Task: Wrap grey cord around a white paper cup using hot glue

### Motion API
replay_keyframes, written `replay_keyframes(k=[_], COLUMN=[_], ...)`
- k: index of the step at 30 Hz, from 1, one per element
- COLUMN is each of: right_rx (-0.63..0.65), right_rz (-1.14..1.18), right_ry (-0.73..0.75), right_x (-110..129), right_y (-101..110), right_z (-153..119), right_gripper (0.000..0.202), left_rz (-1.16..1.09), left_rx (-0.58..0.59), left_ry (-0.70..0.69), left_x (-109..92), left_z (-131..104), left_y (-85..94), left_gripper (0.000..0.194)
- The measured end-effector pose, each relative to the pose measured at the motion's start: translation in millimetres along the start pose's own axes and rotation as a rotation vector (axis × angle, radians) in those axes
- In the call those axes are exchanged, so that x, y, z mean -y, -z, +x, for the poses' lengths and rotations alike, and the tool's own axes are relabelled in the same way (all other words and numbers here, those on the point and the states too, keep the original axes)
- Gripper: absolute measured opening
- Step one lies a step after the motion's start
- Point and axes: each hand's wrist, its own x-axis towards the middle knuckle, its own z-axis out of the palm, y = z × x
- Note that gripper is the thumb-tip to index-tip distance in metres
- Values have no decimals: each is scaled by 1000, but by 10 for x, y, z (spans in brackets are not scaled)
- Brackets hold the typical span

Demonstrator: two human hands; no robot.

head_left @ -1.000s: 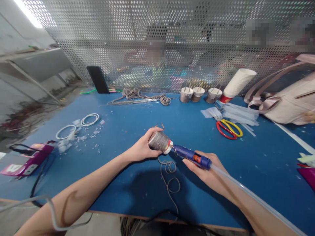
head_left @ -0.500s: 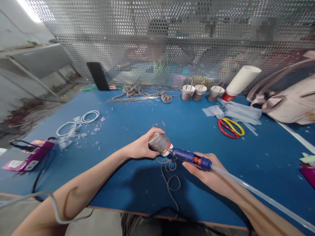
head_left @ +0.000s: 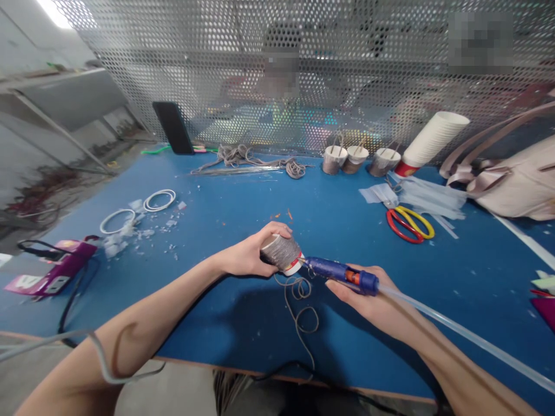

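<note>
Tilted on its side above the blue table, a paper cup wrapped in grey cord is gripped by my left hand, thumb below and fingers over it. A red and white band of the cup shows bare at its right end. My right hand is closed round a blue hot glue gun, whose nozzle is at that band; whether it touches, I cannot tell. A long clear glue stick runs out of the gun's back. Loose grey cord trails in loops from the cup toward the front edge.
Cord-wrapped cups, a leaning stack of paper cups and scissors lie at back right. Grey cord bundles and a phone sit along the perforated screen. White rings and a purple power strip are left.
The glue gun and my right hand have shifted slightly right and up. The cup stays in my left hand, nearly unmoved. The camera view has shifted a little.
</note>
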Motion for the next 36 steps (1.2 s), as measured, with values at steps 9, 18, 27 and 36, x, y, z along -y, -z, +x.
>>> replay_keyframes(k=[9, 18, 27, 36], right_rx=[51, 11, 35, 51], right_rz=[29, 52, 119, 166], right_ry=[4, -1, -38, 27], right_x=[-2, -6, 29, -2], right_y=[-10, 19, 44, -33], right_z=[-9, -6, -13, -26], right_gripper=[37, 35, 33, 33], left_rz=[8, -4, -17, -5], left_rx=[17, 15, 6, -24], left_ry=[-42, -18, 8, 11], left_x=[-17, -65, -105, -76], left_z=[-14, -17, -42, -40], left_y=[-1, -14, -20, -30], left_gripper=[57, 54, 52, 53])
